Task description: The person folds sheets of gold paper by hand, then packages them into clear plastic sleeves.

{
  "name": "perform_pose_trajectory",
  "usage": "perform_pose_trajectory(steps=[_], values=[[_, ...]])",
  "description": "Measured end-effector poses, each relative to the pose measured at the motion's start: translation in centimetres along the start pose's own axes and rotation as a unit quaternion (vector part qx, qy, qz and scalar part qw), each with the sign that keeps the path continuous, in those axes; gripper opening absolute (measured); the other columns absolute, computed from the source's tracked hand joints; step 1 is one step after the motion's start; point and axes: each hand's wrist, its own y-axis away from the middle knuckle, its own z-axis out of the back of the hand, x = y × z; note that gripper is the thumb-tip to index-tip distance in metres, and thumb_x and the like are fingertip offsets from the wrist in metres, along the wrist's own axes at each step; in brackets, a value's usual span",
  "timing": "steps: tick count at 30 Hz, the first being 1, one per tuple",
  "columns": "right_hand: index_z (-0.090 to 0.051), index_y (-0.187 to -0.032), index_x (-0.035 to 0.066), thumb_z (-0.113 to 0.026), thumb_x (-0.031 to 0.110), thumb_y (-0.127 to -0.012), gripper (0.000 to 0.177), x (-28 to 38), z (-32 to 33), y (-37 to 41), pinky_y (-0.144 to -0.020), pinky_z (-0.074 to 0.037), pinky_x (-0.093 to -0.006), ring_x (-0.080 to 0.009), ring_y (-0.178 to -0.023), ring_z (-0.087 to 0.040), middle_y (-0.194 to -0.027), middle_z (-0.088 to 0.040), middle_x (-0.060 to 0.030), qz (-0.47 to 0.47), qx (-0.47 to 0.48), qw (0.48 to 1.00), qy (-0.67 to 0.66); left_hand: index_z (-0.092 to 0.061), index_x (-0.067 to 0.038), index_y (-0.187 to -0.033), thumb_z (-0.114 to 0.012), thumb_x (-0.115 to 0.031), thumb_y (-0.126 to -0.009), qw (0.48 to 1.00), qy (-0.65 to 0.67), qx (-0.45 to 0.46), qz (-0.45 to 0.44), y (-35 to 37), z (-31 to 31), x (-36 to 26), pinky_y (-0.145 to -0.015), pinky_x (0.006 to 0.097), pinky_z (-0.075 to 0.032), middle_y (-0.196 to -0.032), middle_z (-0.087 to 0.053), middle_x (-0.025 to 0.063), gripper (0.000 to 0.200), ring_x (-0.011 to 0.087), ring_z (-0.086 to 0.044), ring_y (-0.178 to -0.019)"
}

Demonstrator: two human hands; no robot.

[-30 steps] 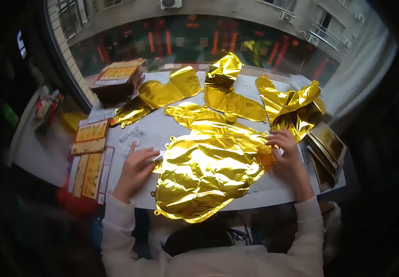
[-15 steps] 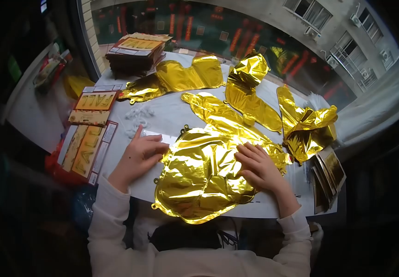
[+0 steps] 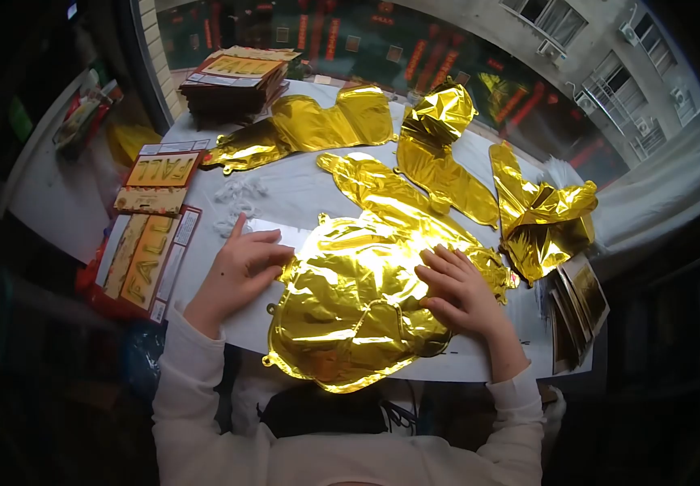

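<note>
A flat gold foil balloon (image 3: 342, 324) lies spread at the table's near edge, small loop tabs along its outline. On its right part rests my right hand (image 3: 461, 290), fingers stretched out over the shiny foil. My left hand (image 3: 240, 269) is at the balloon's left edge, index finger pointing away and the thumb apart from the other fingers; the fingertips reach the foil's border. Beyond, another gold foil balloon (image 3: 382, 190) runs up from under or beside the near one; their overlap is hard to make out.
More gold foil balloons lie at the back left (image 3: 325, 121), back middle (image 3: 443, 154) and right (image 3: 548, 215). Printed "FALL" packages (image 3: 151, 255) line the left edge, with a stack of packages (image 3: 232, 85) behind. White string (image 3: 240, 194) lies near my left hand. Folded cards (image 3: 578, 312) stand at right.
The view has shifted slightly. The near balloon's upper left edge looks a little differently creased, its sheen changed. Both hands stay in nearly the same places.
</note>
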Motion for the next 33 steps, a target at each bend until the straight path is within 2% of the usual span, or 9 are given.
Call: perform_pose_trajectory(steps=[23,25,29,31,33], values=[[-0.063,-0.145,0.012,-0.071,0.032,-0.094,0.055,-0.2,-0.3,-0.3,-0.124,-0.027,-0.0522,-0.0384,-0.151,-0.041,-0.158,-0.052,-0.0140,0.003,-0.018,1.000,0.016,-0.079,-0.012,-0.115,-0.074,-0.003,-0.082,1.000,-0.003,-0.004,-0.007,0.1,0.1,-0.1,-0.129,0.0600,-0.014,-0.107,-0.079,0.0068,0.034,0.0289,-0.066,-0.125],[-0.063,-0.145,0.012,-0.072,0.033,-0.094,0.056,-0.2,-0.4,-0.2,-0.124,-0.027,-0.0524,-0.0384,-0.150,-0.042,-0.157,-0.053,-0.0145,0.010,-0.029,0.999,0.010,-0.077,-0.013,-0.119,-0.074,-0.002,-0.082,0.998,-0.042,-0.031,-0.039,0.3,0.0,-0.2,-0.129,0.0598,-0.015,-0.111,-0.078,0.0067,0.039,0.0293,-0.066,-0.126],[-0.063,-0.144,0.011,-0.072,0.034,-0.094,0.056,-0.5,-0.6,-0.1,-0.124,-0.028,-0.0529,-0.0391,-0.148,-0.043,-0.156,-0.054,-0.0148,0.010,-0.036,0.999,0.013,-0.074,-0.014,-0.124,-0.078,-0.008,-0.080,0.993,-0.083,-0.022,-0.085,3.3,1.6,-3.9,-0.128,0.0612,-0.017,-0.119,-0.076,0.0057,0.045,0.0296,-0.064,-0.128],[-0.064,-0.143,0.011,-0.072,0.036,-0.094,0.055,-0.5,-0.7,-0.1,-0.123,-0.029,-0.0536,-0.0401,-0.147,-0.045,-0.155,-0.054,-0.0150,0.019,-0.039,0.999,0.016,-0.070,-0.016,-0.132,-0.083,-0.015,-0.077,0.986,-0.063,0.095,-0.122,5.6,2.3,-5.9,-0.126,0.0629,-0.020,-0.133,-0.071,0.0060,0.057,0.0306,-0.062,-0.132],[-0.063,-0.142,0.010,-0.072,0.036,-0.095,0.055,-0.6,-0.8,0.0,-0.122,-0.030,-0.0538,-0.0410,-0.146,-0.045,-0.155,-0.054,-0.0152,0.018,-0.041,0.999,0.018,-0.068,-0.016,-0.135,-0.084,-0.017,-0.075,0.987,-0.068,0.107,-0.102,7.2,2.1,-7.2,-0.126,0.0634,-0.021,-0.137,-0.068,0.0070,0.062,0.0316,-0.060,-0.134]])
